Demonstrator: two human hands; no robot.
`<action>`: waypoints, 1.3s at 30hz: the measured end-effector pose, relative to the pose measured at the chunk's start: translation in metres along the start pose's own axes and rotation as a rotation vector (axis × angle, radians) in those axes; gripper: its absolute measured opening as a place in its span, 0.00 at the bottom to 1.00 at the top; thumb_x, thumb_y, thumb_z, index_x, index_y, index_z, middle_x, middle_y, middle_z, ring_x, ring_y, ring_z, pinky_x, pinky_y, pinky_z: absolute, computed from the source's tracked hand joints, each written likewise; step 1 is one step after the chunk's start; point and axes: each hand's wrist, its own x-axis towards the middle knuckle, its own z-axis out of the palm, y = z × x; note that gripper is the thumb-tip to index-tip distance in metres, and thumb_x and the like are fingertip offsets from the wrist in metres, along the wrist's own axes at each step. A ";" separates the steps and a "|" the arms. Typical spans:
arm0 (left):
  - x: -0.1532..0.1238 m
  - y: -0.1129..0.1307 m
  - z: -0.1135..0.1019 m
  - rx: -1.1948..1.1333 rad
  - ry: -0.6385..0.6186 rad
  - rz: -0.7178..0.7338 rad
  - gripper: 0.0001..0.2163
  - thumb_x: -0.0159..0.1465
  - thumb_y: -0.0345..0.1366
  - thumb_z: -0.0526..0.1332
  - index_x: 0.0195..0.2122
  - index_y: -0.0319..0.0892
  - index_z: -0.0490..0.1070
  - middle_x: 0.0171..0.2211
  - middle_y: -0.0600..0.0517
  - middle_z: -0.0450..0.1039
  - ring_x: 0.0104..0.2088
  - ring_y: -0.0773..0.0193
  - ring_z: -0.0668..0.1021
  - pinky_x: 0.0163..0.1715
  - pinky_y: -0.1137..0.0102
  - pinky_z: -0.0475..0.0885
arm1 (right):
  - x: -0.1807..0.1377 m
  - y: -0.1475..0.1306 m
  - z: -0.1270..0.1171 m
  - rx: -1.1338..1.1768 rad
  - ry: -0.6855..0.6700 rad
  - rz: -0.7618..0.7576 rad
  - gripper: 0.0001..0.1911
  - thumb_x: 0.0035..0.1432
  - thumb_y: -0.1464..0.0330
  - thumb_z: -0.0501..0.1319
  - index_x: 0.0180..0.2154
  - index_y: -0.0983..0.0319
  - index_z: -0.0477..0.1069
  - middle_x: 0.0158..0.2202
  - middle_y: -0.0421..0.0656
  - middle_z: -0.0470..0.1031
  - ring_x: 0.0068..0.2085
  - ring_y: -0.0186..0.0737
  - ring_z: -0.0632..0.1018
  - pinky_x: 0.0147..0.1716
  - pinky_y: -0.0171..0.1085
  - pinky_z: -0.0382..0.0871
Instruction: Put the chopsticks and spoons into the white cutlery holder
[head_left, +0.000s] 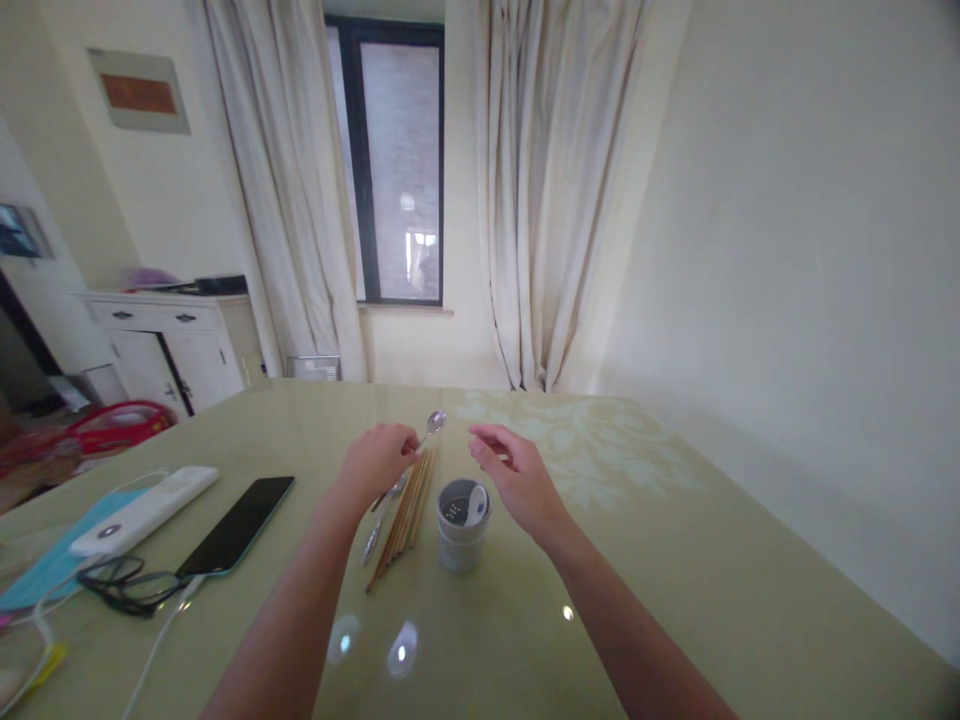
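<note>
Two bare forearms (300, 610) stretch forward over the tabletop (517, 660), one on either side of a gray cup (461, 555) that stands upright with a white spoon (477, 506) leaning inside it. Just left of the cup, a fanned bundle of wooden chopsticks (405, 520) lies flat; on the bundle's side away from the cup rests metal cutlery (372, 538) with a patterned handle.

The step in hand appears to be handling one metal spoon (436, 422), beyond the cup and slightly left of it. A next move would call for a secure pinch on its thin handle and enough height not to drag the chopsticks or knock the cup.

The left hand (377, 462), beyond the cup and to its left, is turned palm down, thumb and fingers pinching that spoon, whose bowl points away from the person. Its fingertips are small and soft in this view, so whether the spoon is clear of the tabletop cannot be told. Beyond the cup and to its right, the right hand (517, 475) hangs with fingers loosely curled and parted from the thumb, seemingly holding nothing.
</note>
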 end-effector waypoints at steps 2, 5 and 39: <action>0.003 -0.008 0.014 0.049 -0.052 -0.057 0.06 0.63 0.34 0.65 0.39 0.45 0.81 0.41 0.46 0.84 0.44 0.53 0.83 0.41 0.66 0.72 | -0.001 0.001 0.000 -0.074 -0.019 -0.007 0.17 0.65 0.58 0.63 0.50 0.61 0.79 0.46 0.48 0.83 0.44 0.44 0.83 0.43 0.42 0.77; 0.007 -0.016 0.035 0.095 -0.103 -0.094 0.07 0.61 0.31 0.64 0.38 0.44 0.80 0.42 0.44 0.83 0.45 0.51 0.83 0.41 0.65 0.73 | -0.003 0.002 0.001 -0.145 -0.049 -0.020 0.15 0.65 0.61 0.63 0.49 0.61 0.79 0.45 0.47 0.83 0.43 0.43 0.82 0.41 0.40 0.76; 0.018 -0.026 0.086 0.113 -0.203 -0.078 0.08 0.60 0.32 0.65 0.40 0.42 0.80 0.44 0.41 0.83 0.46 0.50 0.84 0.41 0.66 0.74 | -0.008 0.015 -0.001 -0.929 -0.234 0.042 0.07 0.60 0.72 0.64 0.40 0.58 0.78 0.41 0.42 0.80 0.41 0.40 0.78 0.38 0.36 0.62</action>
